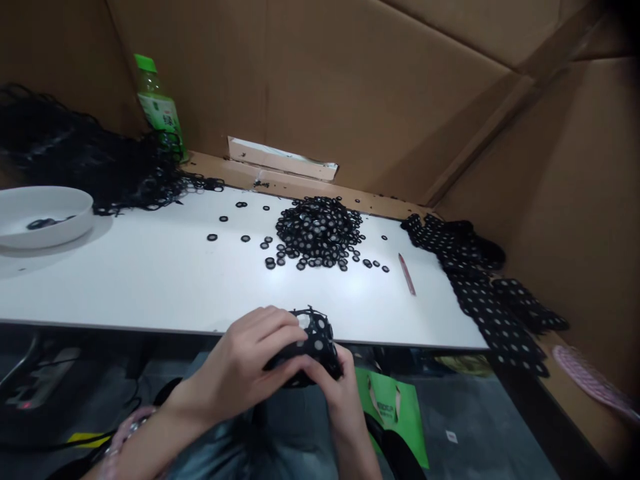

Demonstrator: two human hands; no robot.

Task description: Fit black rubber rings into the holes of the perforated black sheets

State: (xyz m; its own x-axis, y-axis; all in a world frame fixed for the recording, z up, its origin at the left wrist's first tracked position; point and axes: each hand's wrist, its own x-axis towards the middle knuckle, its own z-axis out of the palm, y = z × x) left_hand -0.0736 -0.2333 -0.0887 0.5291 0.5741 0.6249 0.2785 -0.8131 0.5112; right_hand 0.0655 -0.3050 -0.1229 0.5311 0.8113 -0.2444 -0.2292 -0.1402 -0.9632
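My left hand [250, 363] and my right hand [336, 387] meet at the near edge of the white table [125, 280], both closed around a black sheet of joined rings [315, 340] with pale centres. The sheet is bunched between the fingers and partly hidden by them. A heap of loose black rings [317, 230] lies on the table beyond the hands, with stray rings [243, 238] scattered around it.
A white bowl [45, 213] sits at the far left beside a black tangled pile [90, 163] and a green-capped bottle [157, 107]. More black ring sheets [480, 287] drape off the right end. A pink pen [407, 273] lies nearby. Cardboard walls surround the table; a green bag [395, 413] sits below.
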